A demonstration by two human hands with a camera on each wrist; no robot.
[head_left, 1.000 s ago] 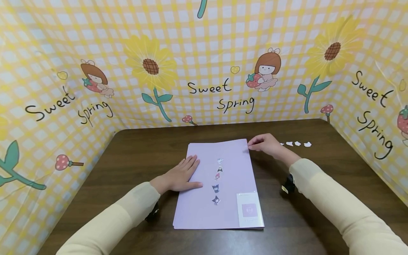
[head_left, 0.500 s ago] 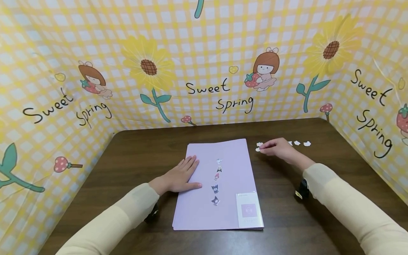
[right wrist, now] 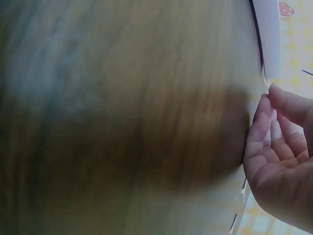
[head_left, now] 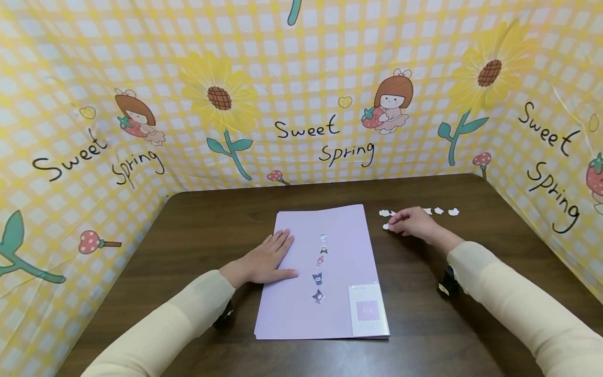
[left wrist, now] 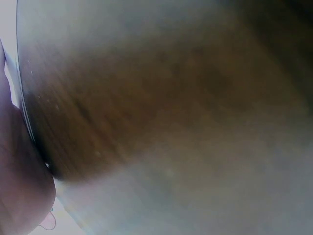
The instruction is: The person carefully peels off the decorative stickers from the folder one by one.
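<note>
In the head view, a lilac folder (head_left: 301, 319) lies flat on the brown table, with several small cartoon stickers (head_left: 317, 278) in a column down its middle. My left hand (head_left: 261, 260) rests spread on the folder's left side, its thumb pointing toward the stickers. To the right of the folder, my right hand (head_left: 414, 224) pinches a small white-backed sticker (head_left: 386, 226) between thumb and fingertips, close over the table. The right wrist view shows that thumb (right wrist: 288, 104) meeting the index fingertip. Only a blurred edge of the left hand (left wrist: 24, 181) shows in the left wrist view.
More small white cutouts (head_left: 453, 212) lie in a row at the table's back right, partly hidden by the right hand. A white label with a pink square (head_left: 369, 310) sits at the folder's lower right corner. A yellow checked cloth (head_left: 301, 63) surrounds the table (head_left: 202, 220).
My right hand has left the folder's upper right corner, moved right to the white cutouts, and drawn one slightly toward me. The left hand has stayed in place.
</note>
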